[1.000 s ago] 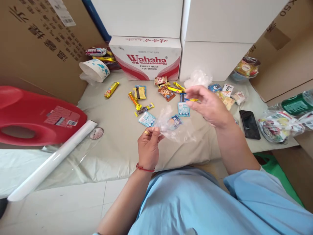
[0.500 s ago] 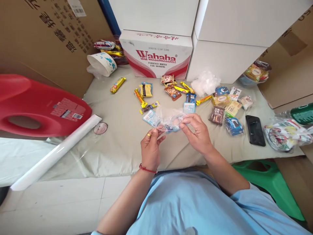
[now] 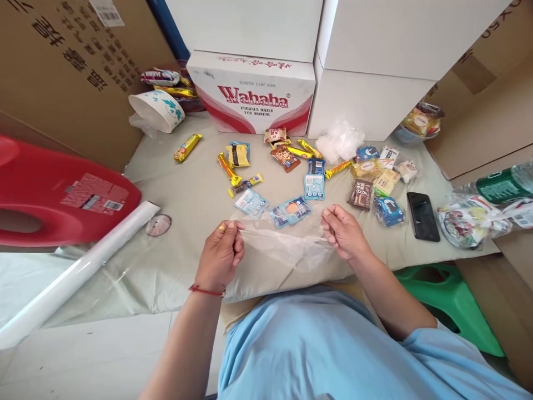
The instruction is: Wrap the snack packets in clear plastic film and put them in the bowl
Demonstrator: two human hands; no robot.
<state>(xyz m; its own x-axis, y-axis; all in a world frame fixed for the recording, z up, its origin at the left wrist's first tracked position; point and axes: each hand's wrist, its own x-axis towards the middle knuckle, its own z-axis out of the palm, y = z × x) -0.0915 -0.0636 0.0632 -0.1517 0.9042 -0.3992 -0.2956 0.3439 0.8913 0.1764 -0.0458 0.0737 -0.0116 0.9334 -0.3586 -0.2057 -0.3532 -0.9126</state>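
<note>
A clear plastic bag [image 3: 287,247] is stretched wide between my two hands, just above the table cloth. My left hand [image 3: 220,253] pinches one edge of it at the left. At the other side my right hand [image 3: 342,232] grips the opposite edge with closed fingers. Right behind the bag lie blue snack packets [image 3: 296,210], partly overlapping. A pale blue packet [image 3: 251,202] rests beyond my left fingertips, and another light blue packet [image 3: 314,186] sits farther back.
Yellow bars [image 3: 228,169] and a brown packet [image 3: 285,158] lie mid-table. To the right are a cocoa packet [image 3: 360,193] and a black phone [image 3: 423,216]. A plastic roll [image 3: 79,272] and a red jug [image 3: 66,191] stand left. A Wahaba-style water box [image 3: 254,94] stands behind, beside crumpled plastic [image 3: 339,141].
My hands have moved apart and the bag, bunched up before, is now spread flat between them. The blue packets behind it show more clearly. The view has shifted somewhat.
</note>
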